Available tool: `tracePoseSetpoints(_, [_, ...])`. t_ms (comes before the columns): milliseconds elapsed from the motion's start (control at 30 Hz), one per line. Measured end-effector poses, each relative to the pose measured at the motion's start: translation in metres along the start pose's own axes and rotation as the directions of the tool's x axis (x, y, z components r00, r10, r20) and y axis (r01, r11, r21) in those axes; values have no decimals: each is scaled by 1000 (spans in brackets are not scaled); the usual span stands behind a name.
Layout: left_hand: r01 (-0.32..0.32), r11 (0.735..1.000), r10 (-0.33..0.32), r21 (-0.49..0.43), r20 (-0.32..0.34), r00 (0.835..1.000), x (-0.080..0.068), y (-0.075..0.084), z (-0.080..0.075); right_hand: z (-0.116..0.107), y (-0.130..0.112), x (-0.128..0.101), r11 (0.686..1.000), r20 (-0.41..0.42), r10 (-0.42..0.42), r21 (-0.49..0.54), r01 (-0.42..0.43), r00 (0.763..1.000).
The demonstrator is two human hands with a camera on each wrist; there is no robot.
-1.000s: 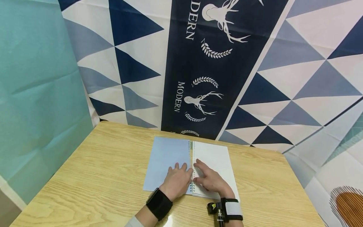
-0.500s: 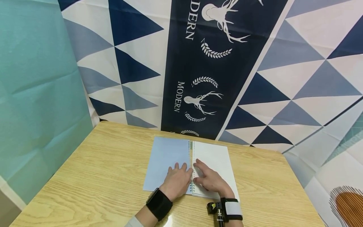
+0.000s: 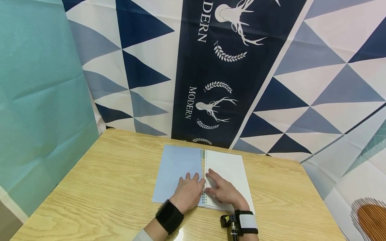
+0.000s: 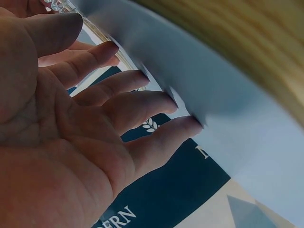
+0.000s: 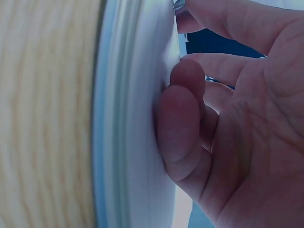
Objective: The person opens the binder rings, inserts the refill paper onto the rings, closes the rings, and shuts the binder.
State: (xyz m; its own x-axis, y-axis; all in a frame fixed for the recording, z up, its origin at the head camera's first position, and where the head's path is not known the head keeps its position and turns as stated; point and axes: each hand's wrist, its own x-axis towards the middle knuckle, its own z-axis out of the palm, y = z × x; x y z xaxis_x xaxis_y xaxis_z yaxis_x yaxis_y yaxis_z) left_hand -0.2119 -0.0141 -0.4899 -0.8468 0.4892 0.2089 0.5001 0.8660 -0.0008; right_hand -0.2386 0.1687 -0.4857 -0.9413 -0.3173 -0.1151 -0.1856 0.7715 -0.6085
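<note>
At the near edge of the wooden bench (image 3: 99,187), two forearms come in side by side, the left one with a black wrist strap (image 3: 169,216), the right one with a white and black strap (image 3: 246,221) carrying a small camera mount. Just beyond them, the left hand (image 3: 188,190) lies palm down on the pale blue cover (image 3: 176,167) of an open spiral notebook (image 3: 202,174), its fingers (image 4: 142,107) straight and slightly spread, tips pressing on the sheet. The right hand (image 3: 221,190) rests on the white page (image 3: 227,167) right beside it, fingers loosely bent with the fingertips (image 5: 183,118) touching the paper; it grips nothing. The two hands sit close together, almost meeting over the wire spine (image 3: 203,164) that runs between them.

The notebook lies flat in the middle of the bench, blue cover to the left, white page to the right, reaching toward the far edge. Behind the bench hangs a backdrop: a plain teal cloth (image 3: 39,100) on the left, and a cloth of blue and white triangles (image 3: 316,83) with a dark navy band (image 3: 223,73) bearing white deer heads and the word MODERN.
</note>
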Motion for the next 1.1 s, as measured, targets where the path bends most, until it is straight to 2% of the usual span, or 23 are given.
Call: tracePoseSetpoints(1100, [8,1000,-8,-3,19,1000,1,1,0,1,0,0,999,8,22,24,-22,1000])
